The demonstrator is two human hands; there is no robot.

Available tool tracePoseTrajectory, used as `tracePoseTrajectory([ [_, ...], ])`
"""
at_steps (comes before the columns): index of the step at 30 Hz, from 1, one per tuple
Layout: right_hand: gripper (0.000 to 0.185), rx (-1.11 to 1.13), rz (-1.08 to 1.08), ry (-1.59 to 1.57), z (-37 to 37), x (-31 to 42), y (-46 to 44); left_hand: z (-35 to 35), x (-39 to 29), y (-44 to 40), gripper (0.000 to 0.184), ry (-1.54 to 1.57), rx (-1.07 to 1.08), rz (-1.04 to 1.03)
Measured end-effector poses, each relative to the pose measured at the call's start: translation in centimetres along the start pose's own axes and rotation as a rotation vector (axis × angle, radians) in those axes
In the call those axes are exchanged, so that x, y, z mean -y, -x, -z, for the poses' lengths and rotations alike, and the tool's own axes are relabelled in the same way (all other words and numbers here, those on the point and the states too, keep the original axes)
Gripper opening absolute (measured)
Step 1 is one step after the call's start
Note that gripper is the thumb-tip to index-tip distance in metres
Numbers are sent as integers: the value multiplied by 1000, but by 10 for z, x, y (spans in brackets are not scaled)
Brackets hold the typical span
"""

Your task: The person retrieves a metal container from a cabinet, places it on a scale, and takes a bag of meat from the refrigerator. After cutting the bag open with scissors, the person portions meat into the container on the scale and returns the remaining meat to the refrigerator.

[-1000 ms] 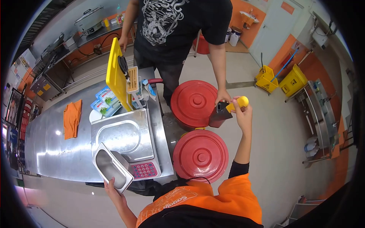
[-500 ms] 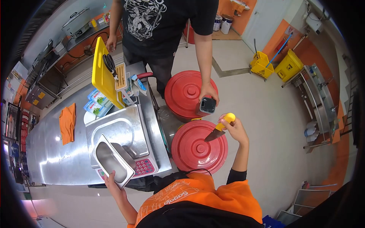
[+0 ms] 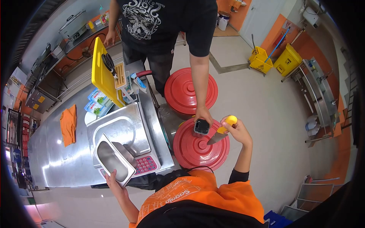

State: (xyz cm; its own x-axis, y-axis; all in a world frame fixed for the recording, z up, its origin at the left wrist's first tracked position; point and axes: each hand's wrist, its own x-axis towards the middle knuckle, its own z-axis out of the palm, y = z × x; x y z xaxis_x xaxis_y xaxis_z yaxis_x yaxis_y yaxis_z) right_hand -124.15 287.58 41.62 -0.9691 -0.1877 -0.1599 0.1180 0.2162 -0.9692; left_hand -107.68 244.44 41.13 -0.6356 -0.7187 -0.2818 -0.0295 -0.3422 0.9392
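My left hand (image 3: pixel 115 184) grips the near end of a rectangular steel pan (image 3: pixel 114 160), tilted over the front edge of a kitchen scale (image 3: pixel 118 133). Fingers of my right hand (image 3: pixel 240 131) are wrapped round the yellow handle of a knife (image 3: pixel 218 136). Its dark blade points left, above the lid of the nearer red bin (image 3: pixel 197 154). A co-worker's hand (image 3: pixel 203 115) holds a black knife holder (image 3: pixel 201 126) over that same lid, just left of my knife and apart from my hand.
The steel table (image 3: pixel 49 152) carries an orange cloth (image 3: pixel 68 125), packets (image 3: pixel 98 102) and an upright yellow board (image 3: pixel 102 72). Beyond stands the co-worker (image 3: pixel 163 30) beside the farther red bin (image 3: pixel 191 89). A yellow mop bucket (image 3: pixel 261 60) is at the back right.
The knife has come out of the holder and swung down and left over the nearer lid. The co-worker's hand has brought the holder nearer to me. The pan remains in my left hand.
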Motion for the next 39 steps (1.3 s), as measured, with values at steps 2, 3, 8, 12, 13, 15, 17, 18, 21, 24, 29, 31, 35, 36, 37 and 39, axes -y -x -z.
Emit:
tracePoseTrajectory([
  [2, 17, 3, 18, 11, -2, -3, 0, 2, 1, -1, 35, -1, 13, -8],
  [3, 17, -5, 24, 10, -3, -5, 0, 3, 2, -2, 35, 0, 17, -7],
  [8, 24, -67, 58, -47, -12, -15, -5, 4, 0, 2, 35, -4, 8, -4],
  [12, 21, -162, 95, -59, -26, -25, -12, 13, 8, -1, 38, -19, -20, -4],
  [13, 20, -181, 109, -73, -30, -33, -16, 13, 7, 0, 39, -20, -25, -5],
  [15, 19, -218, 125, -86, -35, -44, -24, 11, 5, 3, 40, -22, -15, -8],
  [17, 18, -254, 130, -82, -41, -52, -30, 11, 3, 5, 41, -19, -9, -11],
  [18, 19, -263, 120, -85, -43, -59, -34, 11, 2, 6, 41, -14, -8, -12],
  [21, 21, -286, 76, -40, -46, -75, -42, 12, -2, 10, 41, -9, -8, -8],
  [24, 23, -297, 46, 76, -49, -81, -47, 18, 3, 8, 40, -13, -16, -12],
  [29, 19, -292, 90, 139, -61, -131, -57, 20, 3, 12, 40, 0, -25, -6],
  [31, 11, -269, 87, 120, -64, -146, -59, 22, 5, 12, 41, 19, -38, -8],
  [35, 7, -256, 133, 25, -70, -184, -66, 21, 4, 12, 42, 12, -61, 3],
  [36, 6, -256, 116, 18, -70, -190, -67, 19, 2, 12, 42, 5, -70, 2],
  [37, 6, -248, 101, 10, -69, -196, -68, 18, -1, 12, 42, 0, -85, -2],
  [39, 6, -238, 82, -3, -69, -202, -72, 17, -7, 8, 40, 19, -63, -22],
])
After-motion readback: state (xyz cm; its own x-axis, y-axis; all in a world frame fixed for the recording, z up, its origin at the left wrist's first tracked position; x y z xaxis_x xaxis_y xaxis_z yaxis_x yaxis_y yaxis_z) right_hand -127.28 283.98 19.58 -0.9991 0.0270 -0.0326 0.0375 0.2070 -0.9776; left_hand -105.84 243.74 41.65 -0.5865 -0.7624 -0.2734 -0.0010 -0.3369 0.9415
